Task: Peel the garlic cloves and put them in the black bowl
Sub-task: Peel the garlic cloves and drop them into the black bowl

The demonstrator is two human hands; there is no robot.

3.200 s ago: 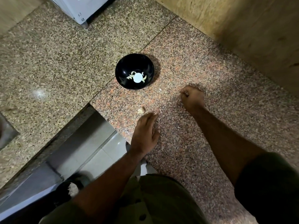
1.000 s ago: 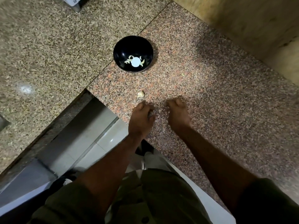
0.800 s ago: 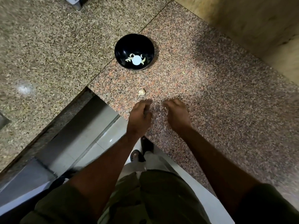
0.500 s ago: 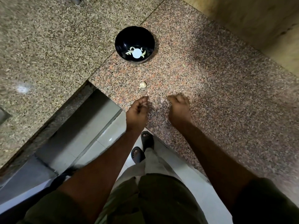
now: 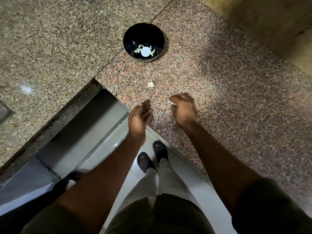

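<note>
Both hands hover over the desk (image 5: 219, 98), left hand (image 5: 139, 115) loosely spread, right hand (image 5: 183, 109) curled, contents unclear. Garlic clove (image 5: 151, 84) lies between them and the bowl (image 5: 130, 39); light, papery, probably best pinched at its sides.

L-shaped speckled granite tabletop (image 5: 236, 102): right slab pinkish-red, left slab (image 5: 50, 41) greyer-beige, a straight seam (image 5: 111, 60) running diagonally between them. Inner corner of the L opens onto white glossy floor tiles (image 5: 108, 149) below. Dark grey panel (image 5: 81, 122) under the left slab's edge. Tan stone-look wall (image 5: 270, 17) top right, meeting the tabletop. Small bright glare spot (image 5: 27, 88) on the left slab. Grey metal edge (image 5: 5, 112) at far left, cropped, can't identify. Lighting dim, brightest mid-tabletop, shadowed toward the wall.
</note>
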